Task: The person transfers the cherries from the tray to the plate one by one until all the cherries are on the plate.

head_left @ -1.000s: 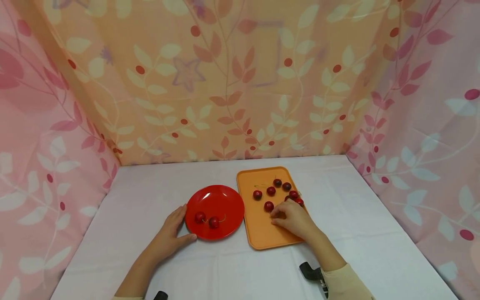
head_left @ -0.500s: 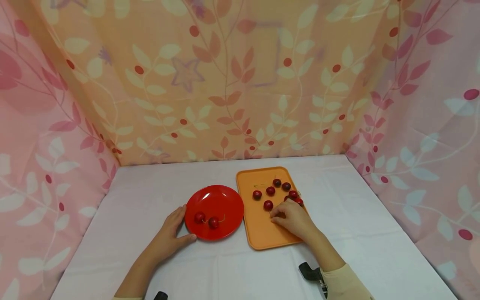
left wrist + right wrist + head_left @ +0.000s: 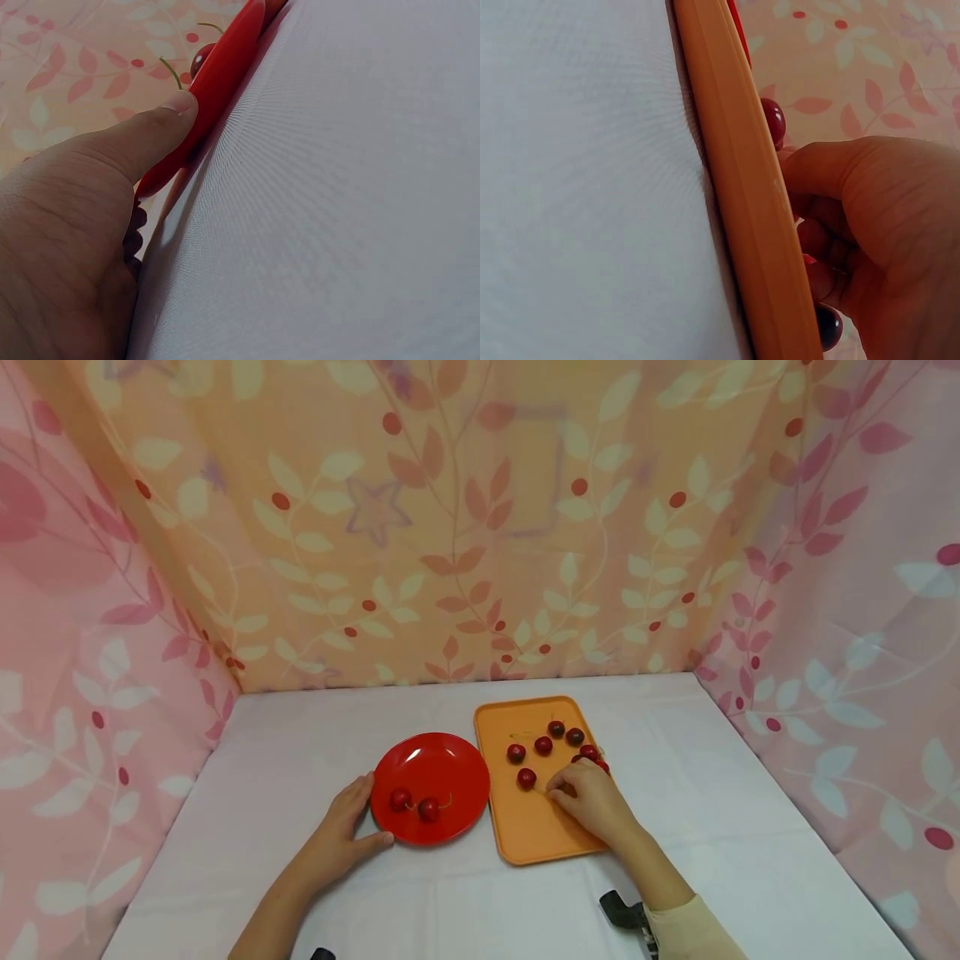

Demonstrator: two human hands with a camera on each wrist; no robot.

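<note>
A red plate (image 3: 450, 760) bears two stemmed cherries, one cherry (image 3: 429, 809) beside another (image 3: 401, 799). My left hand (image 3: 341, 835) holds the plate's near left rim, with the thumb (image 3: 161, 131) on the edge in the left wrist view. Over the orange tray (image 3: 525, 839), my right hand (image 3: 592, 802) pinches the thin stem of a dark red cherry (image 3: 527, 778) between thumb and fingertips. That cherry also shows just past the fingertips in the right wrist view (image 3: 774, 121). Curled fingers hide part of the tray.
Several more cherries lie on the tray's far half, among them a cherry (image 3: 516, 753) at its left and a cluster (image 3: 589, 752) near its right edge. Tray and plate touch or nearly touch on a white cloth (image 3: 420, 910). Patterned curtains (image 3: 465, 527) stand behind and at both sides.
The cherry by my right fingertips has shifted slightly left and nearer, and its stem now shows running to the fingers. My left hand and the plate stay in place.
</note>
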